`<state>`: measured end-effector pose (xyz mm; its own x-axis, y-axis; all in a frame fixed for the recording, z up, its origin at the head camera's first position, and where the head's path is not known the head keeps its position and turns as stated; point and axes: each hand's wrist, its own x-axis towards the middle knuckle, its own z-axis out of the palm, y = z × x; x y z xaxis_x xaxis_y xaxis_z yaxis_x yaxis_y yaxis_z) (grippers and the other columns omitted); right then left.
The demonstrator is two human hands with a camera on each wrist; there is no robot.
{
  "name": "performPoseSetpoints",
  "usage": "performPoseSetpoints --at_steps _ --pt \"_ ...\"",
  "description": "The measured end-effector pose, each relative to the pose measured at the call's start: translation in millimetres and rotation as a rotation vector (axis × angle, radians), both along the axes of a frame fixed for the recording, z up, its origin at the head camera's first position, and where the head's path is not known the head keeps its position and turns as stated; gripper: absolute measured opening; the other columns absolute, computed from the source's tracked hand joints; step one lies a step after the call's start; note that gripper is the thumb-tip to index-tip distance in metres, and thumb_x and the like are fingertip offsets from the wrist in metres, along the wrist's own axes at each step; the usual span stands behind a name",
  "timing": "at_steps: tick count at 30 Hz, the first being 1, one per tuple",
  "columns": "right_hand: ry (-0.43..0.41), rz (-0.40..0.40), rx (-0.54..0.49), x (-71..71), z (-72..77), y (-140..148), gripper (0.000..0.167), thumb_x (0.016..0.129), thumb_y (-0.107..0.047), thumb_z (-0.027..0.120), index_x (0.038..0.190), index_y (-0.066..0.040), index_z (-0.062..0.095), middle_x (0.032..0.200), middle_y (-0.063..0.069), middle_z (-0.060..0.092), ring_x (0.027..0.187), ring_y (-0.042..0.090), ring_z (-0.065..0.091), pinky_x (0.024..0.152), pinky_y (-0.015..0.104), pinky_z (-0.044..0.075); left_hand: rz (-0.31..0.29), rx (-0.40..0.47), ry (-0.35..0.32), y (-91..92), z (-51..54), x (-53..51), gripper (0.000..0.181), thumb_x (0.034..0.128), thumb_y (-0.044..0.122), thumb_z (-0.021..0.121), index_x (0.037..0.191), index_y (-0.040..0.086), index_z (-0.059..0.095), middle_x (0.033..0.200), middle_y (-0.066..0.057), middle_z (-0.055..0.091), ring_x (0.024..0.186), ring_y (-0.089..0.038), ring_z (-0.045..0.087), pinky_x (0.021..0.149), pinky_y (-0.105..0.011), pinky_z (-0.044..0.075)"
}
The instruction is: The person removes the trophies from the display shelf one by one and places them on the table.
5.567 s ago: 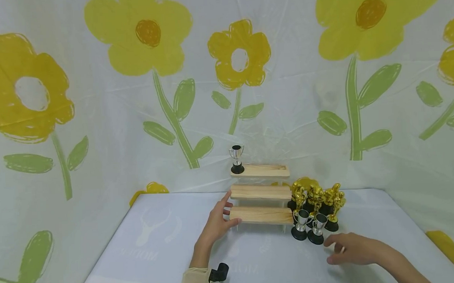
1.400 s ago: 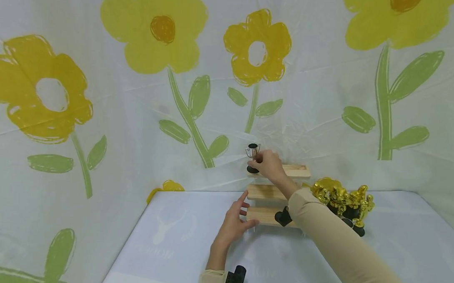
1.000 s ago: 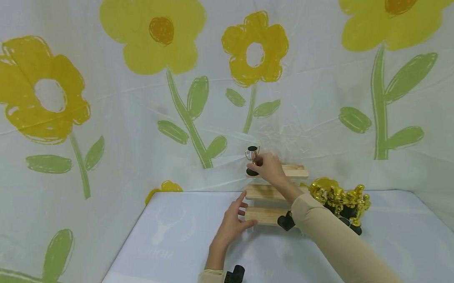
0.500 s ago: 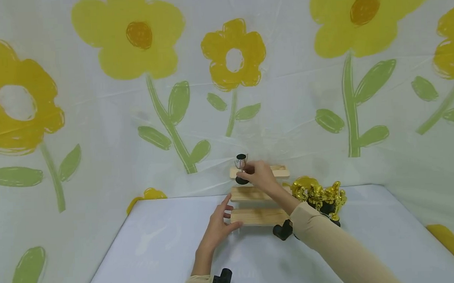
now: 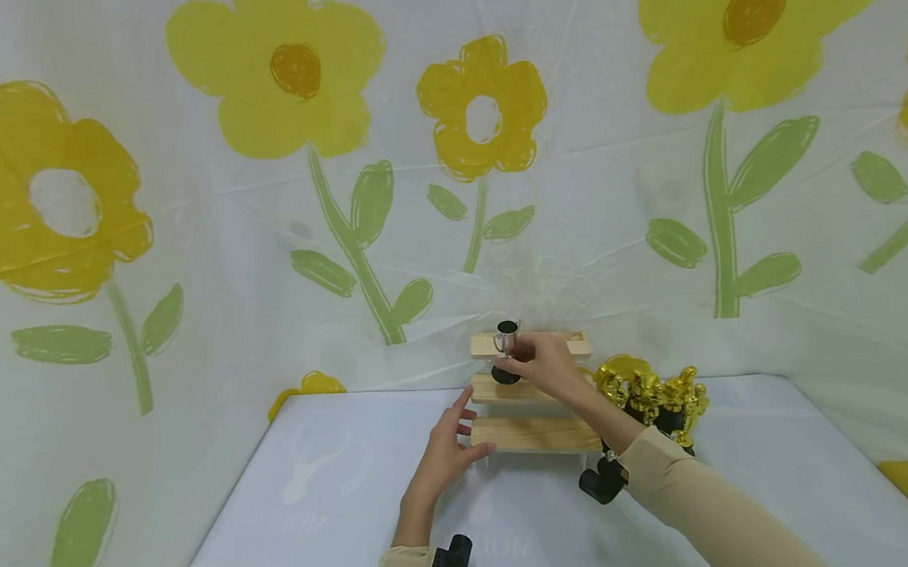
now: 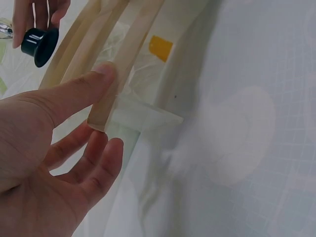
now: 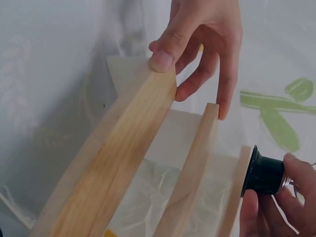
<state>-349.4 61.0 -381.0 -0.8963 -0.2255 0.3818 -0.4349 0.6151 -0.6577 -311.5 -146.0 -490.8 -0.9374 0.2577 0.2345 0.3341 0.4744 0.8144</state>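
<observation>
My right hand [image 5: 550, 365] pinches a small silver trophy cup [image 5: 507, 338] by its stem, upright. Its black base [image 7: 265, 173] appears close to the top board in the right wrist view; I cannot tell whether they touch. The three-tier wooden display shelf [image 5: 534, 433] has clear supports. At its left end my left hand [image 5: 443, 452] grips it, thumb on the front of the lowest board and a forefinger reaching the middle board. The left wrist view shows the trophy's base underside [image 6: 46, 48] beyond the boards.
Several gold figure trophies [image 5: 679, 392] on black bases stand at the shelf's right, partly hidden by the right forearm. A white cloth [image 5: 312, 505] covers the table. A flower-print curtain [image 5: 587, 229] hangs close behind the shelf.
Earlier the silver trophy stood on the top board's left end, with the right hand empty. Now that hand has moved it forward and down from there. The left hand keeps its grip.
</observation>
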Motion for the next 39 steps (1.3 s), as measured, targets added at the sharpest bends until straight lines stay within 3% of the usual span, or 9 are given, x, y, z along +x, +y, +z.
performPoseSetpoints --at_steps 13,24,34,39 --pt "-0.039 0.042 0.015 27.5 -5.8 18 0.018 0.084 -0.031 0.077 0.091 -0.015 0.073 0.082 -0.001 0.074 0.079 0.013 0.070 0.071 0.032 0.055 0.009 -0.008 -0.002 1.1 1.8 1.4 0.094 0.0807 0.021 0.081 0.156 0.020 0.026 0.127 -0.014 0.057 0.104 -0.023 0.058 0.073 -0.027 0.052" --pt "-0.002 0.088 0.009 49.3 -14.6 32 0.012 0.084 -0.030 0.078 0.091 -0.022 0.072 0.083 -0.008 0.072 0.080 0.010 0.069 0.072 0.026 0.055 0.009 -0.001 0.021 1.8 2.5 2.3 0.094 0.0795 0.018 0.082 0.156 0.018 0.027 0.125 -0.017 0.057 0.103 -0.025 0.059 0.071 -0.027 0.053" --pt "-0.056 0.086 0.017 71.9 -33.6 52 0.018 0.085 -0.037 0.075 0.092 -0.021 0.072 0.088 -0.006 0.071 0.081 0.007 0.067 0.069 0.020 0.054 0.002 -0.007 0.034 2.3 1.2 2.2 0.094 0.0790 0.018 0.082 0.156 0.017 0.027 0.125 -0.018 0.057 0.102 -0.027 0.059 0.071 -0.027 0.053" --pt "-0.094 0.045 0.027 86.5 -44.2 65 0.024 0.084 -0.042 0.074 0.092 -0.020 0.071 0.087 -0.006 0.072 0.081 0.007 0.067 0.067 0.019 0.054 0.006 -0.017 0.049 1.8 1.4 2.6 0.093 0.0794 0.019 0.082 0.155 0.015 0.028 0.125 -0.020 0.057 0.102 -0.027 0.059 0.072 -0.027 0.052"
